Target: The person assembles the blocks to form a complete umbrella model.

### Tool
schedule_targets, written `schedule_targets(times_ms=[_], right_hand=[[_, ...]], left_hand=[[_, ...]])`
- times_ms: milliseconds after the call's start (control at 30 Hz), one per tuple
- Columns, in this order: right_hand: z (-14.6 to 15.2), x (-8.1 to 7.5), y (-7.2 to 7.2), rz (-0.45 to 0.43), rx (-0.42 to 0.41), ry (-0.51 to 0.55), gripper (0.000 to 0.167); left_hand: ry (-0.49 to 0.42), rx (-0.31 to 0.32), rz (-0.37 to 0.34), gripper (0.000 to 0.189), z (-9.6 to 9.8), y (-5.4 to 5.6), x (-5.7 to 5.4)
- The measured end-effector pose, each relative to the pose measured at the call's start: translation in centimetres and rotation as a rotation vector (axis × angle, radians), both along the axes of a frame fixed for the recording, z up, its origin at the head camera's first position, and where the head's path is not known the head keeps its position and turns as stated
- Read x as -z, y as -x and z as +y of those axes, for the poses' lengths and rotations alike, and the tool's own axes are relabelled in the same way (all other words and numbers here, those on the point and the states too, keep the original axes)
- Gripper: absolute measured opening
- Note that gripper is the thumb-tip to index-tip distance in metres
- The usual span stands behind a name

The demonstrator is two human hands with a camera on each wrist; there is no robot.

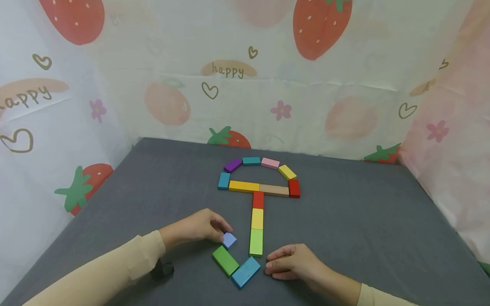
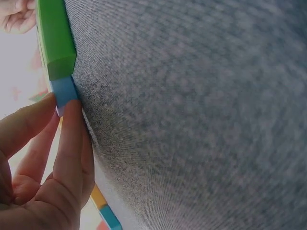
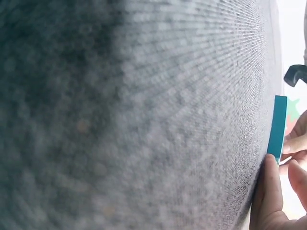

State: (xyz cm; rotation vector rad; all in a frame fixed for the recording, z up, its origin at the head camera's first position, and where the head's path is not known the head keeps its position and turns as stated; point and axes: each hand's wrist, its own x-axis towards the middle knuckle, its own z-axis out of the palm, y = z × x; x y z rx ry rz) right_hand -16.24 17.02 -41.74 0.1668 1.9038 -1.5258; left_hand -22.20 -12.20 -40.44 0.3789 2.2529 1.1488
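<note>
Thumb and fingers of my left hand (image 1: 197, 226) pinch a small light-blue block (image 1: 229, 240) by its sides. The left wrist view shows that block (image 2: 64, 91) right against the end of a green block (image 2: 57, 38). In the head view, the green block (image 1: 226, 261) slants down to a blue rectangular block (image 1: 246, 272), forming a V. My right hand (image 1: 298, 264) rests on the cloth just right of the blue block, fingers loosely bent and holding nothing. Above it, a light-green block (image 1: 256, 242), a yellow block (image 1: 257, 219) and a red block (image 1: 258, 199) form a straight column.
Atop the column, a yellow-orange block (image 1: 243, 186) and a tan block (image 1: 274, 190) make a crossbar. Several coloured blocks, among them a purple block (image 1: 233, 165) and a pink block (image 1: 270, 163), arch over it. Dark grey cloth (image 1: 344, 221) covers the table; printed curtains (image 1: 245, 106) surround it.
</note>
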Motion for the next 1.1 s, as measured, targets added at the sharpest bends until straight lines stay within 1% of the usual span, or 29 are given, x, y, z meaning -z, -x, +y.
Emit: schedule_targets(times_ms=[467, 900, 1100], right_hand=[[-0.03, 0.25, 0.06, 0.005, -0.002, 0.002, 0.026], [-0.09, 0.00, 0.24, 0.005, 0.000, -0.019, 0.025], [-0.12, -0.05, 0.32, -0.007, -0.004, -0.011, 0.024]], left_hand=[[-0.008, -0.021, 0.028, 0.025, -0.14, -0.07, 0.04], [-0.022, -0.032, 0.008, 0.026, -0.18, 0.19, 0.10], [-0.006, -0.032, -0.009, 0.026, -0.24, 0.27, 0.02]])
